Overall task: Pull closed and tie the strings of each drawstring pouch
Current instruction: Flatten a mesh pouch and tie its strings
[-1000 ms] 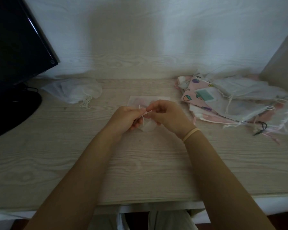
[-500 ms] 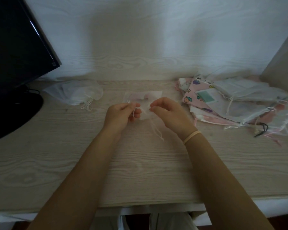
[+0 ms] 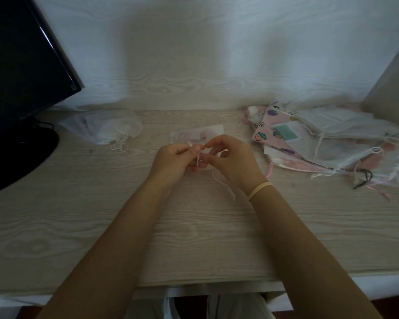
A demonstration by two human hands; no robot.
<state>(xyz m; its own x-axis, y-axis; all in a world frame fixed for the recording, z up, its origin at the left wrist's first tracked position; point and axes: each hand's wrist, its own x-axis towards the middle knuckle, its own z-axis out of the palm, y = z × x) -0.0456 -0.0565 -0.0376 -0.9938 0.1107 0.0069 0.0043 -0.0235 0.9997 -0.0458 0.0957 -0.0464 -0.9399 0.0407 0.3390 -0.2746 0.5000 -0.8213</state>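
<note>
Both hands, left hand [image 3: 174, 158] and right hand [image 3: 232, 161], pinch the white strings [image 3: 198, 157] of a sheer pouch [image 3: 197, 135], seemingly lying on the desk [image 3: 194, 226] just beyond them.

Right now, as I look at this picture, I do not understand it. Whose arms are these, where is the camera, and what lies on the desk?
No machine is here. A person wears a camera on the head, and it looks forward and down, so the two arms reach in from the bottom edge. The left hand and the right hand meet over the middle of the desk. Both pinch a thin white string that belongs to a small sheer pouch, partly hidden behind the fingers; a loose end trails toward the right wrist. It looks like the string is being tied. At the left lies a single white pouch with its strings curled beside it. At the right lies a pile of more pouches, some sheer, some pink with prints. The dark thing at far left is a monitor.
</note>
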